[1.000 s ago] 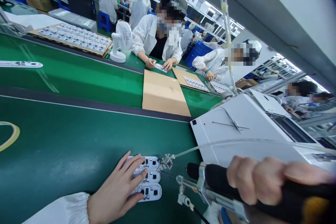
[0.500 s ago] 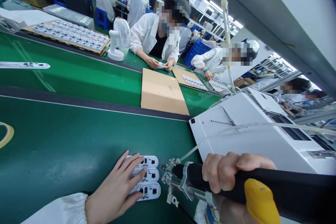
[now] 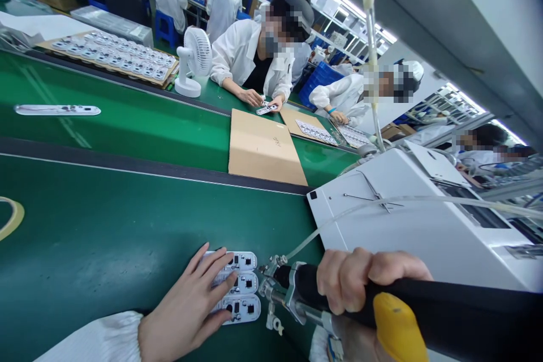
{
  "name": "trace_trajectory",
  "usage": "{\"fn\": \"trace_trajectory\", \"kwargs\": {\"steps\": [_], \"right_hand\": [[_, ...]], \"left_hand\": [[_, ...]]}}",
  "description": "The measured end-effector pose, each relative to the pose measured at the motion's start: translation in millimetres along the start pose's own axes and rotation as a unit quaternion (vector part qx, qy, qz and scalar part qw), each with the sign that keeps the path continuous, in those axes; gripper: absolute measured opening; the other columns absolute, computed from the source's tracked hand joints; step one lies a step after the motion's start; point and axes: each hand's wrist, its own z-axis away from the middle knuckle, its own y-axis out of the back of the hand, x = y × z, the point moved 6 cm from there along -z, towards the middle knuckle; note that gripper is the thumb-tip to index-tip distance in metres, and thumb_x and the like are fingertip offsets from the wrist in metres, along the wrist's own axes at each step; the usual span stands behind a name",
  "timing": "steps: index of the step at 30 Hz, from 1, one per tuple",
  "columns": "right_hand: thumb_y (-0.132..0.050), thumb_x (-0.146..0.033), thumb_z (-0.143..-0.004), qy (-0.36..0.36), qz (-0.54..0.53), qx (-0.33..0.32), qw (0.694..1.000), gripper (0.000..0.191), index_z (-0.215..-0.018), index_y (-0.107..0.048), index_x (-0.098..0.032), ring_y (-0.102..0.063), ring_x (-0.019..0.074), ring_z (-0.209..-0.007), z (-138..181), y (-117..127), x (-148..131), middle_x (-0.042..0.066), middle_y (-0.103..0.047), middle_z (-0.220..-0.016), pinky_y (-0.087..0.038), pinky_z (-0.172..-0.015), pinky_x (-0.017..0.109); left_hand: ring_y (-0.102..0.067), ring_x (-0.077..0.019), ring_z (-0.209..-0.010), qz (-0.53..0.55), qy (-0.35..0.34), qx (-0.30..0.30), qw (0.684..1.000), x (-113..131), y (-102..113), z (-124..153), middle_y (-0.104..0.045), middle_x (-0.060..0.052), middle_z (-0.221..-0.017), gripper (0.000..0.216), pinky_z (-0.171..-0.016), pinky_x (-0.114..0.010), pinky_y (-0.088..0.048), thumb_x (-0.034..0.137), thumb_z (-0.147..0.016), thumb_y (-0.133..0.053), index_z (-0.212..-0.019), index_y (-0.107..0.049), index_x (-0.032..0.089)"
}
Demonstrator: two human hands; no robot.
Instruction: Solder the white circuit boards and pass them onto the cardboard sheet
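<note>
Here the black-handled power screwdriver (image 3: pixel 382 308) lies almost level, its long axis running from the lower right corner toward the left, its metal nose (image 3: pixel 275 283) pointing at the right ends of three white circuit boards (image 3: pixel 240 285) stacked edge to edge on the green bench (image 3: pixel 106 237). The boards' long sides run left to right, the farthest one near the nose tip. The right hand (image 3: pixel 365 283) wraps fully round the handle, fingers curled over the top, just ahead of a yellow switch (image 3: pixel 396 328). The left hand (image 3: pixel 190 308) lies flat, fingers spread, pressing down on the left halves of the boards, gripping nothing; its white sleeve (image 3: pixel 93 342) comes in from the bottom edge. A clear tube (image 3: pixel 382 203) leads from the nose back across a white machine housing (image 3: pixel 403 220) close on the right. Left of the hand the bench is bare green as far as a tape ring (image 3: pixel 14 218). Beyond a dark strip runs a conveyor belt (image 3: pixel 127 119), with a cardboard sheet (image 3: pixel 263 150) on it.
</note>
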Motion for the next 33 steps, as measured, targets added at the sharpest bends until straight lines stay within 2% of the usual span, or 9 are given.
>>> {"fn": "trace_trajectory", "kwargs": {"steps": [4, 6, 9, 13, 18, 25, 28, 33], "right_hand": [[-0.073, -0.039, -0.074, 0.063, 0.005, 0.054, 0.997, 0.018, -0.081, -0.064, -0.026, -0.035, 0.0107, -0.027, -4, 5, -26, -0.008, -0.046, -0.043, -0.03, -0.028, 0.026], [-0.076, -0.041, -0.075, 0.07, 0.022, 0.085, 0.994, 0.02, -0.079, -0.063, -0.026, -0.035, 0.0108, -0.025, -6, 11, -40, -0.009, -0.047, -0.042, -0.031, -0.028, 0.027], [-0.078, -0.042, -0.075, 0.08, 0.034, 0.056, 0.995, 0.022, -0.082, -0.064, -0.028, -0.037, 0.0117, -0.025, -12, 6, -49, -0.01, -0.049, -0.044, -0.034, -0.028, 0.029], [-0.076, -0.04, -0.073, 0.085, 0.006, 0.018, 0.996, 0.02, -0.08, -0.063, -0.025, -0.038, 0.01, -0.028, -19, -15, -32, -0.009, -0.048, -0.046, -0.033, -0.028, 0.026], [-0.07, -0.037, -0.079, 0.063, -0.044, -0.01, 0.997, 0.02, -0.091, -0.061, -0.024, -0.043, 0.009, -0.036, -18, -25, -4, -0.008, -0.051, -0.054, -0.037, -0.035, 0.024], [-0.073, -0.042, -0.078, 0.064, -0.023, -0.023, 0.997, 0.024, -0.093, -0.062, -0.026, -0.042, 0.0116, -0.033, -16, -23, 2, -0.007, -0.05, -0.054, -0.034, -0.032, 0.028], [-0.074, -0.046, -0.078, 0.053, -0.013, -0.006, 0.998, 0.026, -0.093, -0.062, -0.029, -0.041, 0.0124, -0.034, -15, -21, 5, -0.007, -0.05, -0.055, -0.033, -0.032, 0.029], [-0.07, -0.042, -0.082, 0.026, -0.018, -0.018, 0.999, 0.016, -0.085, -0.061, -0.03, -0.039, 0.0132, -0.03, -15, -26, 11, -0.008, -0.046, -0.049, -0.033, -0.032, 0.03]], "left_hand": [[-0.042, -0.0305, -0.138, -0.014, -0.007, -0.004, 1.0, 1, 1, -1, -0.042, -0.003, -0.153, 0.049, -0.114, -0.056, -0.038, 0.041, -0.099, -0.055, -0.146, -0.044, 0.031], [-0.043, -0.0307, -0.138, -0.015, -0.006, -0.004, 1.0, 0, 2, -2, -0.043, -0.003, -0.152, 0.05, -0.113, -0.056, -0.04, 0.044, -0.099, -0.054, -0.146, -0.044, 0.03], [-0.046, -0.0293, -0.136, 0.002, 0.002, 0.007, 1.0, -1, 5, -3, -0.047, -0.003, -0.149, 0.05, -0.113, -0.055, -0.041, 0.046, -0.099, -0.054, -0.145, -0.044, 0.029], [-0.05, -0.0238, -0.132, 0.006, 0.004, 0.014, 1.0, -2, 4, -4, -0.055, -0.002, -0.143, 0.035, -0.116, -0.05, -0.039, 0.033, -0.105, -0.044, -0.138, -0.052, 0.026], [-0.048, -0.0211, -0.134, 0.017, 0.001, 0.017, 1.0, -4, -7, -2, -0.055, -0.002, -0.142, 0.034, -0.12, -0.049, -0.034, 0.018, -0.103, -0.044, -0.135, -0.053, 0.024], [-0.045, -0.0213, -0.136, 0.029, -0.008, 0.045, 0.999, -10, -25, 3, -0.055, -0.003, -0.142, 0.034, -0.122, -0.049, -0.03, 0.02, -0.103, -0.045, -0.136, -0.053, 0.025], [-0.046, -0.0207, -0.136, 0.03, -0.011, 0.066, 0.997, -10, -26, 4, -0.055, -0.003, -0.141, 0.034, -0.122, -0.047, -0.03, 0.02, -0.103, -0.047, -0.136, -0.053, 0.024], [-0.046, -0.0208, -0.135, 0.03, -0.006, 0.05, 0.998, -9, -22, 1, -0.055, -0.003, -0.141, 0.031, -0.12, -0.047, -0.033, 0.019, -0.101, -0.05, -0.131, -0.057, 0.023]]}}
